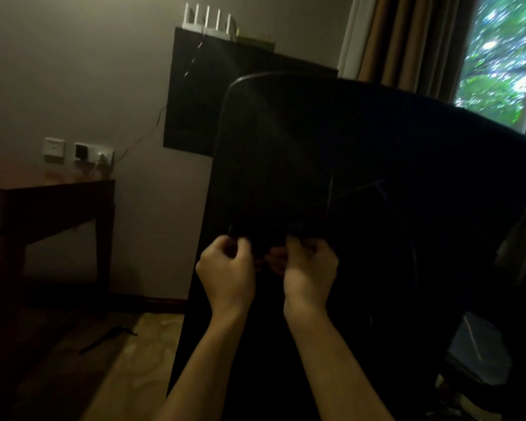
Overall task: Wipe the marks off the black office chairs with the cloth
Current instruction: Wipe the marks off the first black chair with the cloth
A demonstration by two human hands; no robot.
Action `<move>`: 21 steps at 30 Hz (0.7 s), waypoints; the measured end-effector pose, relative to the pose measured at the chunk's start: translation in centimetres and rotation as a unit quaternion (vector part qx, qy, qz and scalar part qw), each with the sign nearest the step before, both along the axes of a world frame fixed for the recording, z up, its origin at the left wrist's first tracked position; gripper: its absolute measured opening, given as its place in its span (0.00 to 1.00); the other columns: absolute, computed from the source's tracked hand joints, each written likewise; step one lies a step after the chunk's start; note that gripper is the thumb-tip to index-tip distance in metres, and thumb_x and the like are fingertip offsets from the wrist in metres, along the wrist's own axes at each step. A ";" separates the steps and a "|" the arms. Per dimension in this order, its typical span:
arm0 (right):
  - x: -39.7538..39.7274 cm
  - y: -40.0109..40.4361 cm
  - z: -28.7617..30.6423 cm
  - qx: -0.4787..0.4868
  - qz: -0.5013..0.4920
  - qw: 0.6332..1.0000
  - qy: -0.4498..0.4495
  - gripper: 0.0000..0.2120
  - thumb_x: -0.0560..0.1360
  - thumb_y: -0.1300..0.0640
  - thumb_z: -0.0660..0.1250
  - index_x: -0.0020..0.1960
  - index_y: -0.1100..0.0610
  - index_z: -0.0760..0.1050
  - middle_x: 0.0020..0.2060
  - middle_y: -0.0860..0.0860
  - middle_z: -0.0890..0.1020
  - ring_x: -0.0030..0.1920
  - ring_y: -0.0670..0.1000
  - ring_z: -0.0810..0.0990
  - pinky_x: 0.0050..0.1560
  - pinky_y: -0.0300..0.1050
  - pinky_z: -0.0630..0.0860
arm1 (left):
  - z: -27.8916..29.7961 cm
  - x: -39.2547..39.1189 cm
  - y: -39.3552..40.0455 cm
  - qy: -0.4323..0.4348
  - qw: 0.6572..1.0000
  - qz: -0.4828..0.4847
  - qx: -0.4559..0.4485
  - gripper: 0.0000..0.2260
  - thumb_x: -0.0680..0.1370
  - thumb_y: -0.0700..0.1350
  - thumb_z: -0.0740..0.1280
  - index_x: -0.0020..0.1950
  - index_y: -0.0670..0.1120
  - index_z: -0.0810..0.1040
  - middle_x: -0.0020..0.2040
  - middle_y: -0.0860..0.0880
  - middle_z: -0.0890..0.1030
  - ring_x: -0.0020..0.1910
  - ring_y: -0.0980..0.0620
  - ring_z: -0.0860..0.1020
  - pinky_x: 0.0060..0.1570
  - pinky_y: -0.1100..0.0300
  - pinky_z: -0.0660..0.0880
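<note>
The black office chair (362,177) filled the middle and right of the view, very near the person, with its back turned to the camera. The backrest was wide, with a smooth rounded top edge and a dull dark surface; a few thin pale lines crossed it in the lower right part. Its lower part melted into shadow, so the seat and base could not be made out.

Both hands were raised in front of the backrest, close together. The left hand (228,268) and the right hand (308,268) had the fingers curled, and each seemed to pinch something dark between them. This was perhaps the cloth, but against the black chair I could not tell its shape or colour.

Behind the chair a flat black panel (195,95) was on the grey wall, with a white router (207,19) with upright antennas on top. At the left stood a dark wooden table (43,202), and above it white wall sockets (79,151). At the right hung brown curtains (407,41) beside a window (501,56) with blurred green leaves.
</note>
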State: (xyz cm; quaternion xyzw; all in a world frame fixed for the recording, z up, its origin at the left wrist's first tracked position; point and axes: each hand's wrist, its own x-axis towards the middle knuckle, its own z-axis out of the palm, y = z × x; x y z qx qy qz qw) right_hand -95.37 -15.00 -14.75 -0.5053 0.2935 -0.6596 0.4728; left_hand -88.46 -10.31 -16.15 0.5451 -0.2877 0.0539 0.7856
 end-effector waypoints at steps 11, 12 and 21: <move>0.1 0.5 2.2 -0.096 -0.113 0.985 0.085 0.06 0.75 0.56 0.70 0.41 0.53 0.74 0.33 0.45 0.80 0.35 0.46 0.81 0.40 0.42 0.78 | 3.9 0.2 1.5 -0.082 0.996 0.019 0.001 0.16 0.77 0.39 0.68 0.31 0.49 0.71 0.27 0.52 0.74 0.29 0.63 0.76 0.27 0.71 0.67; 0.3 0.6 0.5 -0.073 -0.111 0.985 0.112 0.05 0.75 0.55 0.70 0.43 0.53 0.75 0.33 0.44 0.80 0.35 0.44 0.80 0.40 0.41 0.78 | 1.8 0.3 1.3 -0.060 0.997 0.035 0.018 0.16 0.76 0.39 0.69 0.30 0.49 0.71 0.27 0.52 0.74 0.29 0.59 0.77 0.27 0.68 0.66; 0.2 1.9 4.2 -0.123 -0.111 0.980 0.109 0.04 0.75 0.56 0.70 0.43 0.53 0.76 0.34 0.43 0.80 0.37 0.42 0.81 0.36 0.29 0.72 | 4.3 1.9 1.5 -0.073 0.997 0.018 -0.007 0.14 0.77 0.40 0.68 0.31 0.46 0.75 0.28 0.50 0.77 0.28 0.60 0.75 0.28 0.67 0.68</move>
